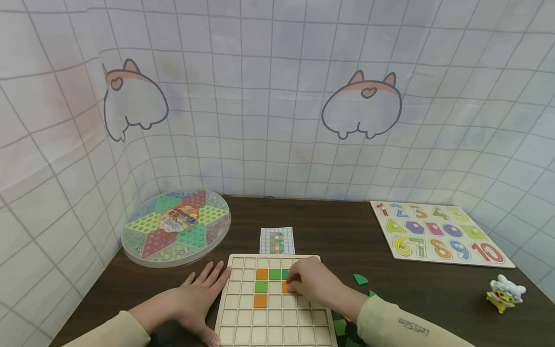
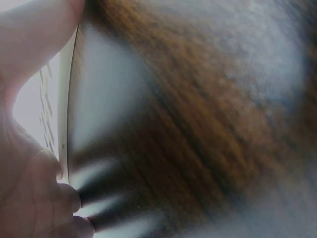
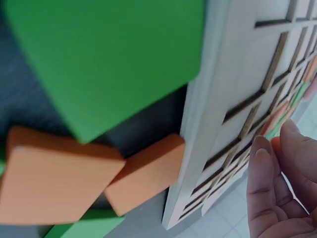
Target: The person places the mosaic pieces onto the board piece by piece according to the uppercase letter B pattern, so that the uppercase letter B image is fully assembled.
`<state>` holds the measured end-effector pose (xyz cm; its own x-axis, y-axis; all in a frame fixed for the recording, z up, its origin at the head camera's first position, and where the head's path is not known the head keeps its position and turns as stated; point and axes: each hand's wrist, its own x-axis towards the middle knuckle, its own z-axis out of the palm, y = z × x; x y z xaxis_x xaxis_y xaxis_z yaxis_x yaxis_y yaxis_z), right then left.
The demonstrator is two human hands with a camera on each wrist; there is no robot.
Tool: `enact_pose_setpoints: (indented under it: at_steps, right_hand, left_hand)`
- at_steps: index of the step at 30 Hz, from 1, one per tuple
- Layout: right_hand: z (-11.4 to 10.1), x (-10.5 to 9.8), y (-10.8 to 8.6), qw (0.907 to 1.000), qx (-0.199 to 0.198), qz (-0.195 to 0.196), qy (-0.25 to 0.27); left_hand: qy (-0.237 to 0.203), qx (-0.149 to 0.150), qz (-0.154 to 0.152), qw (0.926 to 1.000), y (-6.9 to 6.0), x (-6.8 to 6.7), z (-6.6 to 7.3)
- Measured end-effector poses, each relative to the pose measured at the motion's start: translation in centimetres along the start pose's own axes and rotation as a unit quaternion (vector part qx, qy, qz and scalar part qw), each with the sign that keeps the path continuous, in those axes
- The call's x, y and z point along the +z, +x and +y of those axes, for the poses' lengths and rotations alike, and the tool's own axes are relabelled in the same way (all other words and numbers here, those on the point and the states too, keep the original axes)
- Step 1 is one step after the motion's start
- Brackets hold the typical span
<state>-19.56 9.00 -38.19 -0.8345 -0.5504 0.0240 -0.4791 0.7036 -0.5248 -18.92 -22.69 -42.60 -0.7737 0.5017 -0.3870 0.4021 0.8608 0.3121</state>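
Note:
A wooden grid board lies on the dark table, with orange and green tiles in several upper cells. My left hand is spread at its left side, fingertips and thumb at the edge; the left wrist view shows the palm and fingers beside the board's rim. Over the board's upper right part, my right hand pinches an orange tile at a cell below a dark green piece. In the right wrist view, thumb and finger of the right hand meet, a bit of orange between them.
A patterned card lies behind the board. Chinese checkers sit at left, a number puzzle and a small figurine at right. Loose green and orange pieces lie along the board's right side.

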Motion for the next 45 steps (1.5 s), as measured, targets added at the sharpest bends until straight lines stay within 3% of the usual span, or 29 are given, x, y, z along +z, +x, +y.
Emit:
enact_pose_setpoints:
  at_steps: [2,10,17,21,25,31,45]
  right_hand:
    - [0.2,-0.4,-0.4,0.9999,0.004,-0.001,0.011]
    - [2.3,-3.2,-2.2,0.9985,0.047,0.027,0.007]
    - [6.2,-5.6,-3.6,0.9939,0.100,0.043,-0.017]
    - [8.6,-6.5,-4.4,0.9930,0.108,0.031,-0.036]
    - [10.1,-7.0,-5.0,0.9928,0.115,-0.006,-0.034]
    - [10.9,-7.4,-5.4,0.9907,0.127,-0.046,-0.017]
    - [10.8,-6.5,-5.5,0.9913,0.126,-0.018,-0.032]
  left_hand:
    - [0.001,0.000,-0.002,1.0000,-0.1,-0.1,0.3]
    - [0.006,0.014,0.006,0.9999,0.8,1.0,-1.4]
    - [-0.002,0.006,0.001,1.0000,1.0,1.0,-1.8]
    - [-0.003,0.003,0.001,1.0000,1.1,1.0,-1.7]
    - [-0.003,0.001,0.003,1.0000,1.1,0.9,-1.5]
    - [-0.003,0.001,0.001,1.0000,1.0,0.9,-1.4]
    - [0.006,0.005,0.000,1.0000,1.0,0.9,-1.6]
